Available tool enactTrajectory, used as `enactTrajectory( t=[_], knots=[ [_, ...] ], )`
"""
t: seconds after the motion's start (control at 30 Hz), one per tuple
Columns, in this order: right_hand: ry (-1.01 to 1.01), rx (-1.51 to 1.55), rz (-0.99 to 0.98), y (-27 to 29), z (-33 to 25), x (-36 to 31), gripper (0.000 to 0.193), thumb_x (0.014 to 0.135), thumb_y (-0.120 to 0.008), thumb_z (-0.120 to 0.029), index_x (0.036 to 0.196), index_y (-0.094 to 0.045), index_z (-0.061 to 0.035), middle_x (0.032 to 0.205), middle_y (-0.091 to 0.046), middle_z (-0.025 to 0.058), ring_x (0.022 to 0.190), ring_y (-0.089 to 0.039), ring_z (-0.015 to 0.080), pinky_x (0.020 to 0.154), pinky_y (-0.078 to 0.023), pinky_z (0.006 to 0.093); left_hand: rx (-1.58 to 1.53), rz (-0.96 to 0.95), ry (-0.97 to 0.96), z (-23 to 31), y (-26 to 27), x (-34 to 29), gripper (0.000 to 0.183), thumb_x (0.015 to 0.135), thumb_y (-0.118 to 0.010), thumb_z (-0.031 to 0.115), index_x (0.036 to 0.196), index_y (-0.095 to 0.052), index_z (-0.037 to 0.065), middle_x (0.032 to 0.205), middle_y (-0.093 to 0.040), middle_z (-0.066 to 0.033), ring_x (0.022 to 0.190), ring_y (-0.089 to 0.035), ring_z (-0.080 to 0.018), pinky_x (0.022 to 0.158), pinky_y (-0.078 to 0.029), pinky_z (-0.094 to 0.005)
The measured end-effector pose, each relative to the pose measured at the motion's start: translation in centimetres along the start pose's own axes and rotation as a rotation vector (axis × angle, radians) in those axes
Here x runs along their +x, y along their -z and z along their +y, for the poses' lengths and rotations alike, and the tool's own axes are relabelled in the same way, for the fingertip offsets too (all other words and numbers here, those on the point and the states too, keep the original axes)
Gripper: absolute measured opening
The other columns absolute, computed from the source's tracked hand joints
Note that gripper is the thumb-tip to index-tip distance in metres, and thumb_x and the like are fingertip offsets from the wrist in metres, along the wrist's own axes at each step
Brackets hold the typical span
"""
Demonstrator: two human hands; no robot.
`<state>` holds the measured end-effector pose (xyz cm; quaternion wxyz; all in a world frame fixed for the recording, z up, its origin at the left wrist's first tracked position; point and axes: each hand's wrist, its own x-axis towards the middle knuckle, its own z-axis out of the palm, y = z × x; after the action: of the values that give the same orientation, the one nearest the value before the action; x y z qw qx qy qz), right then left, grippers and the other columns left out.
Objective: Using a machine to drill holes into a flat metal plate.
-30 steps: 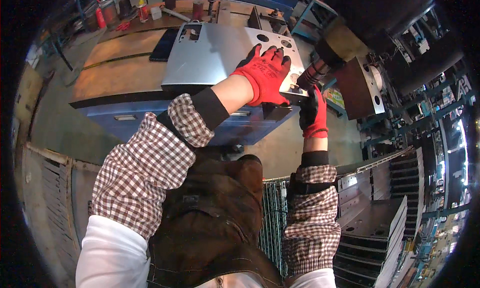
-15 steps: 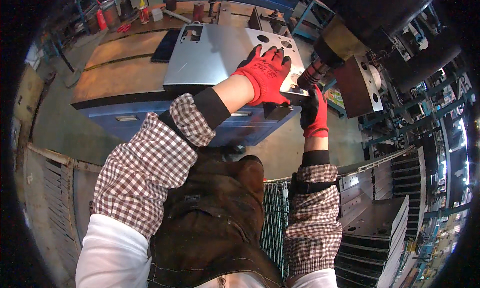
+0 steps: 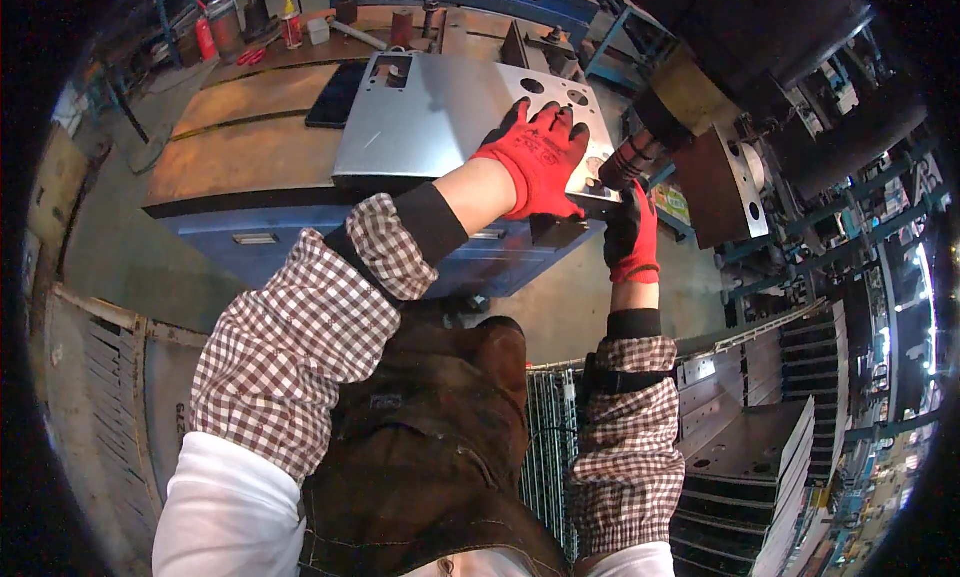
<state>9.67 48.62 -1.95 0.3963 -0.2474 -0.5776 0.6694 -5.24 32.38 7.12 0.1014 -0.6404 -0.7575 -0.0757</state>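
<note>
A bent sheet-metal panel (image 3: 430,112) with several round holes near its right end lies on the bench. My left hand (image 3: 540,162), in a red work glove with dark fingertips, rests on the panel's right part, palm down with the fingers spread. At the front right corner my right hand (image 3: 634,239), gloved the same way, holds the panel's edge; its fingers are partly hidden behind the edge. Just above that corner is the dark cylindrical head (image 3: 635,159) of a machine, close to my right hand. From this view I cannot tell whether it touches the panel.
The bench (image 3: 250,157) has a copper-coloured top and blue sides. Towards the back stand a hammer (image 3: 357,37), red-handled pliers (image 3: 251,56) and a small red-and-yellow bottle (image 3: 292,25). A perforated plate (image 3: 725,192) hangs beside the machine. Stacked metal parts (image 3: 745,447) fill a rack at lower right.
The panel has slid slightly to the right along the bench, and both hands have shifted a little with it. Their hold looks the same.
</note>
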Motion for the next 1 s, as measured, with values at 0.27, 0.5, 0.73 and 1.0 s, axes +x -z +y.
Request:
enactTrajectory(
  t=[0.27,0.5,0.73,1.0],
  knots=[
    [0.063,-0.112,-0.019,-0.2,0.1,-0.3,0.023,0.098,-0.065,-0.032,0.109,-0.068,-0.0126,0.090,-0.063,-0.0032,0.068,-0.047,0.0079,0.059,-0.037,0.0267,-0.015,0.004,-0.014,-0.2,0.3,-0.4,0.104,0.078,-0.067,0.069,0.152,-0.037,0.003,0.154,-0.037,-0.0292,0.148,-0.030,-0.0411,0.119,-0.020,-0.0636],
    [0.157,-0.208,-0.057,0.9,0.4,-0.1,0.029,0.093,-0.050,-0.009,0.117,-0.065,-0.0087,0.092,-0.057,0.0008,0.069,-0.049,0.0098,0.057,-0.038,0.0264,-0.002,0.046,-0.036,-0.2,-0.5,-0.4,0.103,0.078,-0.065,0.070,0.152,-0.037,0.003,0.153,-0.037,-0.0290,0.148,-0.030,-0.0412,0.118,-0.021,-0.0639],
    [0.027,-0.163,0.030,1.8,0.7,1.7,0.030,0.101,-0.052,-0.021,0.127,-0.063,-0.0090,0.115,-0.063,0.0069,0.096,-0.060,0.0154,0.080,-0.050,0.0333,-0.009,0.022,-0.024,-1.2,-0.7,-1.0,0.103,0.077,-0.067,0.068,0.152,-0.038,0.002,0.153,-0.038,-0.0296,0.147,-0.031,-0.0424,0.117,-0.021,-0.0652],
    [0.325,0.201,0.100,4.5,-13.1,1.2,0.043,0.105,-0.050,-0.030,0.135,-0.057,-0.0003,0.128,-0.063,0.0111,0.109,-0.065,0.0221,0.093,-0.054,0.0352,-0.022,-0.004,-0.013,-1.4,0.0,-1.4,0.103,0.077,-0.069,0.067,0.151,-0.039,0.001,0.151,-0.039,-0.0309,0.146,-0.033,-0.0433,0.117,-0.021,-0.0655]
  ],
)
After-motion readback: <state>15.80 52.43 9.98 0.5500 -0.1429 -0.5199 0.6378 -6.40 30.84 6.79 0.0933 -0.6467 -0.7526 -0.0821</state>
